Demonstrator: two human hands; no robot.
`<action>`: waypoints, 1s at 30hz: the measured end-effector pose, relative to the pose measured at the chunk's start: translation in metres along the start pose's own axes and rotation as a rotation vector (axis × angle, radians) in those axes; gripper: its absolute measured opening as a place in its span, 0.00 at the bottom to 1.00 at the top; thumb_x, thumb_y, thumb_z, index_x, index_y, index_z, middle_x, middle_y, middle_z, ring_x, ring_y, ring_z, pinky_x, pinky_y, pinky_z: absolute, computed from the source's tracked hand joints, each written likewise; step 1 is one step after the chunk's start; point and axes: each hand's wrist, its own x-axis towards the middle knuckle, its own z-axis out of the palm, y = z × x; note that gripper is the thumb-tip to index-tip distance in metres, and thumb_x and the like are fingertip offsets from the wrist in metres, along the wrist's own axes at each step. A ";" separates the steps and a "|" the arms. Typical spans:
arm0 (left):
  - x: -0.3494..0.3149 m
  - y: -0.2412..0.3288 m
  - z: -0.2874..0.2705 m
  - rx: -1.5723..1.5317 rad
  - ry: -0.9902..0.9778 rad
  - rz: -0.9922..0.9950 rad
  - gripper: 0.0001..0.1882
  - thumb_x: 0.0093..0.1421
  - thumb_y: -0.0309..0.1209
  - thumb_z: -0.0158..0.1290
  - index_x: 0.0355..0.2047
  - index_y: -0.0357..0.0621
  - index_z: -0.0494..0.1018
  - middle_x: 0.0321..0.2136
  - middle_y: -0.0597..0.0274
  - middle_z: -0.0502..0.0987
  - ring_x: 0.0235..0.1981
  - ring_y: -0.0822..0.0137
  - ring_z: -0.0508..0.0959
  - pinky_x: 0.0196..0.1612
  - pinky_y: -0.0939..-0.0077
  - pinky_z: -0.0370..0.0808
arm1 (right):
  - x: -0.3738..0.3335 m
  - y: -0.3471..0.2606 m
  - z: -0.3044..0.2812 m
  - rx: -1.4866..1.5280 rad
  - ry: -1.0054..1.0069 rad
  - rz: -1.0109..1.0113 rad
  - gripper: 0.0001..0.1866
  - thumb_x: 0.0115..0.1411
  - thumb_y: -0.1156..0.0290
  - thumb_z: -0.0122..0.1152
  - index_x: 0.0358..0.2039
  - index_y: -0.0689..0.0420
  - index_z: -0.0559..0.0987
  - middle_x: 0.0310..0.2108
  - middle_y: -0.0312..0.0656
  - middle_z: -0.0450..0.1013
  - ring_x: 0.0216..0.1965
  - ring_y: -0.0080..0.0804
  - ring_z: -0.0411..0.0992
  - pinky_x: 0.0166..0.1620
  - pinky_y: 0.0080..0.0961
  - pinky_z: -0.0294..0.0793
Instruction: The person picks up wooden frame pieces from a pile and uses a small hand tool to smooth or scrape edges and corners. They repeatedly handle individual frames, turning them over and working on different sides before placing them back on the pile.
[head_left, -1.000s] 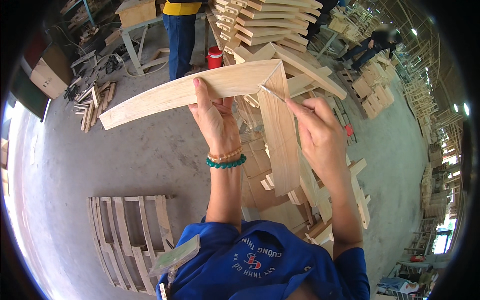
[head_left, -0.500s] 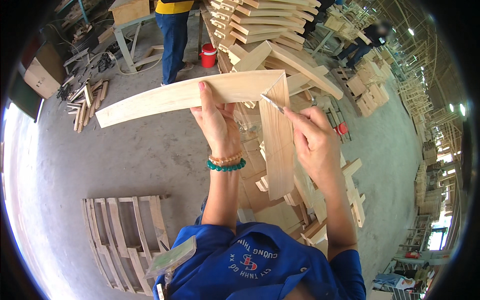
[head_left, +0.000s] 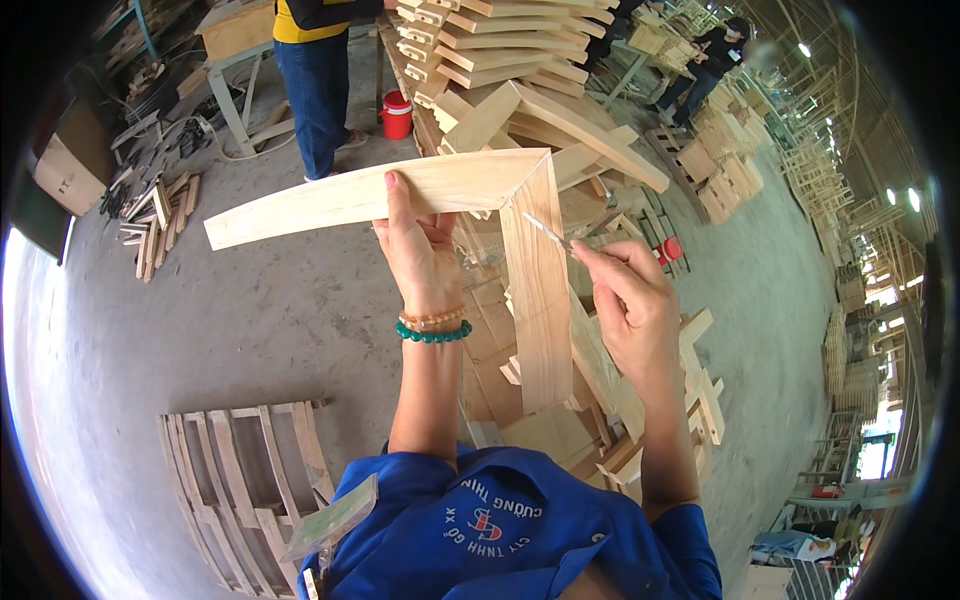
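My left hand (head_left: 420, 255) is closed around the long, slightly curved arm of an L-shaped pale wooden piece (head_left: 465, 183), thumb on its upper face. A mitred seam joins that arm to a shorter leg, which hangs down toward my body. My right hand (head_left: 635, 300) pinches a slim metal tool with a narrow blade (head_left: 542, 228); its handle is mostly hidden in my fingers. The blade tip lies over the short leg, just below the seam. Whether it touches the wood, I cannot tell.
Stacked wooden parts (head_left: 515, 45) rise ahead, with more angled pieces (head_left: 590, 135) below them. A slatted wooden pallet (head_left: 230, 490) lies at lower left. Beyond the piece stand a red bucket (head_left: 397, 117) and a person in jeans (head_left: 312, 100). Loose sticks (head_left: 160, 225) lie at far left.
The blade tip has moved off the mitred seam, down onto the short leg's face. My right hand is slightly lower. The wooden piece stays in my left hand, and the view has shifted a little.
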 end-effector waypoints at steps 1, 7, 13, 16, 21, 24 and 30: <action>-0.001 -0.001 0.001 0.000 -0.009 -0.001 0.18 0.60 0.40 0.55 0.44 0.48 0.63 0.40 0.63 0.73 0.39 0.70 0.78 0.39 0.75 0.80 | -0.001 -0.001 -0.001 -0.008 0.001 -0.001 0.17 0.52 0.84 0.56 0.42 0.56 0.80 0.32 0.40 0.71 0.28 0.34 0.73 0.30 0.27 0.71; -0.007 -0.001 0.009 -0.020 -0.011 -0.035 0.16 0.61 0.41 0.54 0.44 0.47 0.66 0.38 0.63 0.75 0.39 0.71 0.79 0.39 0.76 0.80 | 0.002 -0.005 -0.001 -0.071 -0.004 -0.034 0.16 0.52 0.83 0.57 0.42 0.57 0.79 0.32 0.41 0.70 0.27 0.36 0.73 0.29 0.29 0.72; -0.011 -0.003 0.010 -0.023 -0.042 -0.042 0.15 0.62 0.40 0.53 0.44 0.47 0.66 0.38 0.63 0.76 0.37 0.71 0.79 0.39 0.77 0.80 | 0.003 -0.015 -0.003 -0.196 -0.009 -0.021 0.16 0.51 0.81 0.58 0.43 0.56 0.78 0.35 0.41 0.68 0.28 0.38 0.73 0.28 0.33 0.72; -0.011 -0.006 0.010 -0.018 -0.066 -0.033 0.16 0.62 0.40 0.53 0.44 0.47 0.65 0.39 0.63 0.75 0.38 0.71 0.79 0.38 0.77 0.81 | 0.004 -0.017 -0.004 -0.216 -0.019 0.011 0.16 0.52 0.80 0.58 0.43 0.56 0.78 0.35 0.42 0.68 0.28 0.40 0.73 0.28 0.34 0.72; -0.015 -0.013 0.011 -0.011 -0.107 -0.032 0.18 0.62 0.40 0.53 0.47 0.47 0.62 0.41 0.63 0.74 0.39 0.71 0.78 0.38 0.76 0.81 | 0.004 -0.014 -0.003 -0.209 -0.028 0.051 0.15 0.52 0.80 0.58 0.42 0.57 0.78 0.35 0.43 0.68 0.28 0.41 0.73 0.28 0.34 0.72; -0.018 -0.014 0.013 0.013 -0.090 -0.024 0.19 0.62 0.40 0.53 0.47 0.48 0.62 0.41 0.63 0.74 0.40 0.71 0.78 0.38 0.75 0.81 | 0.001 -0.010 -0.006 -0.211 -0.026 0.022 0.15 0.52 0.80 0.58 0.42 0.58 0.78 0.36 0.42 0.68 0.28 0.41 0.73 0.28 0.33 0.71; -0.026 -0.016 0.022 -0.003 -0.043 -0.063 0.11 0.64 0.36 0.51 0.41 0.44 0.69 0.40 0.66 0.75 0.43 0.71 0.77 0.46 0.70 0.79 | 0.001 -0.010 -0.014 -0.216 -0.004 0.022 0.15 0.51 0.81 0.58 0.42 0.58 0.79 0.36 0.42 0.67 0.27 0.39 0.73 0.28 0.32 0.71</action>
